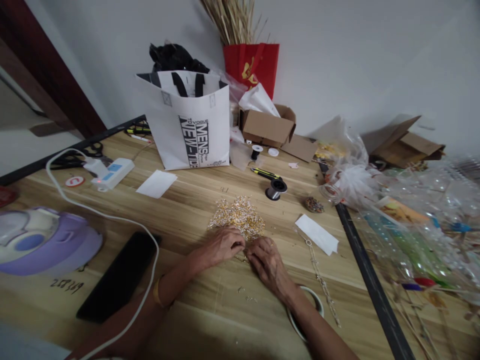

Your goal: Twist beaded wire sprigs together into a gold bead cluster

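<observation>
My left hand (225,245) is closed in a pinch at the near edge of a pile of small gold and silver pieces (240,215). Fingertips almost meeting it, my right hand (265,259) is curled and pinched too. A thin bit of gold-coloured chain or wire (241,258) shows between and just below the fingers; what each pinch holds is too small to make out. A few loose silvery bits (250,299) lie nearer me. To the right, a linked chain (318,275) stretches along the wooden table (202,320). My right forearm passes over a roll of tape (319,305).
Behind the pile are a wire spool (276,190), a yellow-black cutter (266,173) and a white paper bag (187,125). A black phone-like slab (120,277), white cable (112,216) and power strip (114,173) lie left. Plastic-wrapped items (408,230) crowd the right.
</observation>
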Demonstrator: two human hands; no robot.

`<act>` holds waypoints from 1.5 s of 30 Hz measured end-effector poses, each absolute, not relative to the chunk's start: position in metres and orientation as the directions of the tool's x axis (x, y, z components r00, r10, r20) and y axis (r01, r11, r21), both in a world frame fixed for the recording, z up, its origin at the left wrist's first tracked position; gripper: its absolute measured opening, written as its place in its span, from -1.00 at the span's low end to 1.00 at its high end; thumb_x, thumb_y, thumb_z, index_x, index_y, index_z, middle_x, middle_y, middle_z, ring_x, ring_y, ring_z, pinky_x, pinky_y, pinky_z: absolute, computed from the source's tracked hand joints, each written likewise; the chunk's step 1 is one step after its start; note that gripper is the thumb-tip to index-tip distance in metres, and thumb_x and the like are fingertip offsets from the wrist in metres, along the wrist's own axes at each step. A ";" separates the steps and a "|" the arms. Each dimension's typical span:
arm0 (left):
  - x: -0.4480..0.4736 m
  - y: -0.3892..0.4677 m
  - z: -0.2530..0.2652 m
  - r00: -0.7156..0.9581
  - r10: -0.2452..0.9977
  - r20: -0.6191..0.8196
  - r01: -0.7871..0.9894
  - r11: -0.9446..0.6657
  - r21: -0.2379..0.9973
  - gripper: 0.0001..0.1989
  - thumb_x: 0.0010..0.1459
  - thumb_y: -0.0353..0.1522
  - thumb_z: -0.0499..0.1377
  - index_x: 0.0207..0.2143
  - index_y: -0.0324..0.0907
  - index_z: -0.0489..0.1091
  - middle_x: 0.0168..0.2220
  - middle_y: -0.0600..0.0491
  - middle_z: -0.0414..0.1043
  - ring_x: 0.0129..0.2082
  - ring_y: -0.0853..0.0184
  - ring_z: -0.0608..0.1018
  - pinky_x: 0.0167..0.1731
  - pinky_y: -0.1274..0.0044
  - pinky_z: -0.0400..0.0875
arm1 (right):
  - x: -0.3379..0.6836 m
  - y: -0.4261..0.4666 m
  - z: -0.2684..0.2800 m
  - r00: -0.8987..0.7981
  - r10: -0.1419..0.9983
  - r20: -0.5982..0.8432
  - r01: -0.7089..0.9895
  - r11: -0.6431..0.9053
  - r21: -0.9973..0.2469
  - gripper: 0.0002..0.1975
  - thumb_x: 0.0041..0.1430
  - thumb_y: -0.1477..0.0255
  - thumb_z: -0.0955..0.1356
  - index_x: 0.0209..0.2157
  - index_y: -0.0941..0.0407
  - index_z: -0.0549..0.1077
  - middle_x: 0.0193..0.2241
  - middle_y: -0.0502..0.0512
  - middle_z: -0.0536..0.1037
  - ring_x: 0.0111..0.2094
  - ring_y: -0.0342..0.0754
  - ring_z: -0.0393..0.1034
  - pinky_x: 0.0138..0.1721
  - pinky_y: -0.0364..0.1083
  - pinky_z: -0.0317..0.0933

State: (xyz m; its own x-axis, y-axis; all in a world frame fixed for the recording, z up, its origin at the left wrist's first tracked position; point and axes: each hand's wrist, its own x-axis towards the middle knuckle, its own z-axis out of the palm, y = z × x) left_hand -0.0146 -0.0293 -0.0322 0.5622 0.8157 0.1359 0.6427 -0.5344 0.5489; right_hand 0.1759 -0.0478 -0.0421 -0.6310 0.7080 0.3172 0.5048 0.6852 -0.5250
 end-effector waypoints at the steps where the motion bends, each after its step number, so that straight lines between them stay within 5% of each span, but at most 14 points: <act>1: -0.015 -0.029 -0.033 0.564 0.814 0.139 0.640 -0.538 0.549 -0.90 0.09 -0.46 0.14 -0.47 -0.20 0.43 -0.45 0.09 0.43 -0.34 0.36 0.42 -0.30 0.56 0.22 | 0.176 -0.048 -0.042 -0.633 0.708 0.313 0.505 0.684 -0.526 -0.83 0.26 0.48 0.18 -0.36 0.11 0.37 -0.39 0.10 0.39 -0.29 -0.01 0.23 -0.20 0.01 0.11; 45: -0.014 -0.033 -0.040 0.676 0.719 0.160 0.557 -0.641 0.528 -0.89 0.10 -0.42 0.16 -0.47 -0.19 0.44 -0.44 0.09 0.39 -0.31 0.35 0.39 -0.24 0.55 0.19 | 0.174 -0.050 -0.044 -0.607 0.711 0.354 0.474 0.682 -0.557 -0.84 0.23 0.48 0.23 -0.32 0.10 0.44 -0.39 0.11 0.45 -0.28 0.00 0.27 -0.20 0.03 0.17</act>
